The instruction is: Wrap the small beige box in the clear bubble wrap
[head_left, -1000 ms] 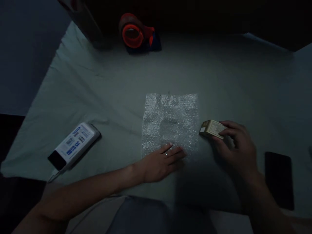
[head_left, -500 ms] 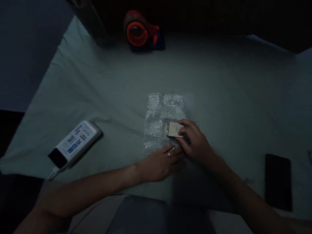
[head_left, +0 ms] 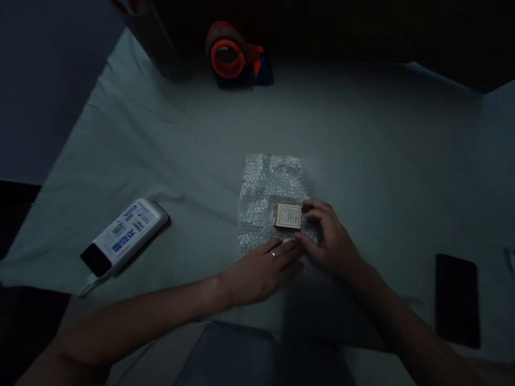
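A small cream-coloured box [head_left: 288,216] with printed text lies on a sheet of bubble wrap [head_left: 257,187] in the middle of the cloth-covered table. My left hand [head_left: 263,271], with a ring on one finger, rests flat across the lower edge of the wrap, its fingers stretched out just below the box. Beside the box's right side is my right hand [head_left: 330,236], thumb and fingers apart and holding nothing.
An orange and blue tape dispenser [head_left: 231,58] stands at the back. On the left lies a white power bank [head_left: 126,233] with a cable. A black phone [head_left: 457,300] is at the right. Pale green cloth [head_left: 193,134] covers the table.
My right hand has let go of the box and moved slightly right. The box now lies free on the wrap. My left hand has shifted a little to the left and down.
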`<state>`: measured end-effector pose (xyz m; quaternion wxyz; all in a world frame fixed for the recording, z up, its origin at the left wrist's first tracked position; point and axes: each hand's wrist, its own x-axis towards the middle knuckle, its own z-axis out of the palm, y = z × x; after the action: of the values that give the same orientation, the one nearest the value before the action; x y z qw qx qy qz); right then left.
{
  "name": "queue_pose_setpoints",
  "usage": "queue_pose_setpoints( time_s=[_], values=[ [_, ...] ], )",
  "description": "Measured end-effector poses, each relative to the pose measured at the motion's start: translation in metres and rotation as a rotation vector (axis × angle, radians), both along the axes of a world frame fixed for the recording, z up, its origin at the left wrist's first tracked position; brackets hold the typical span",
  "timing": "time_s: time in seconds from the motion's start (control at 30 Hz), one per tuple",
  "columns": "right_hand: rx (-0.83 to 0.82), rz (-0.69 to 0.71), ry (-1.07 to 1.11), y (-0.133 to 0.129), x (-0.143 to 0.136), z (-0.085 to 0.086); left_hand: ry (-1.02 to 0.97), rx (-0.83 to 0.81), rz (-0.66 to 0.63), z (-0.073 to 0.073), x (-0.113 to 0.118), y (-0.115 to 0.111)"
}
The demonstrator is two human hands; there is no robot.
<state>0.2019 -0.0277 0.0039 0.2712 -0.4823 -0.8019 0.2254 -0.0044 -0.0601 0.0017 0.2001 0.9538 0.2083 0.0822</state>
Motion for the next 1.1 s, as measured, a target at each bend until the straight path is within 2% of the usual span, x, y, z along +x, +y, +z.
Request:
queue_pose_setpoints(
  time_s=[0.07, 0.2, 0.33, 0.47, 0.53, 0.67, 0.73, 0.83, 0.9, 0.97, 1.03, 1.1],
  values=[
    [-0.049, 0.037, -0.053, -0.007, 0.01, 0.005, 0.032, -0.04, 0.099, 0.006, -0.005, -0.003],
    [-0.088, 0.216, -0.243, -0.026, 0.019, 0.022, 0.045, -0.113, 0.287, 0.017, -0.014, -0.005],
    [-0.102, 0.212, -0.343, -0.034, 0.012, 0.038, -0.026, -0.186, 0.393, 0.033, -0.018, 0.007],
    [-0.212, 0.156, -0.227, -0.013, 0.012, 0.045, -0.069, -0.238, 0.472, 0.052, -0.022, 0.036],
    [-0.26, 0.132, -0.158, 0.004, 0.015, 0.046, -0.11, -0.237, 0.511, 0.057, -0.022, 0.052],
    [-0.323, 0.083, -0.147, 0.032, 0.017, 0.042, -0.18, -0.358, 0.657, 0.048, -0.022, 0.078],
    [-0.348, 0.057, -0.173, 0.038, 0.016, 0.038, -0.223, -0.531, 0.698, 0.039, -0.02, 0.086],
    [-0.35, 0.042, -0.202, 0.039, 0.014, 0.029, -0.344, -0.855, 0.684, 0.024, -0.019, 0.095],
    [-0.337, 0.027, -0.224, 0.037, 0.013, 0.024, -0.406, -0.967, 0.678, 0.017, -0.018, 0.098],
    [-0.25, -0.019, -0.246, 0.034, 0.013, 0.022, -0.423, -0.995, 0.689, 0.012, -0.018, 0.099],
    [-0.072, -0.044, -0.24, 0.03, 0.012, 0.022, -0.417, -1.003, 0.681, 0.009, -0.017, 0.101],
    [0.099, 0.007, -0.211, 0.026, 0.008, 0.024, -0.409, -1.022, 0.654, 0.008, -0.017, 0.103]
  ],
)
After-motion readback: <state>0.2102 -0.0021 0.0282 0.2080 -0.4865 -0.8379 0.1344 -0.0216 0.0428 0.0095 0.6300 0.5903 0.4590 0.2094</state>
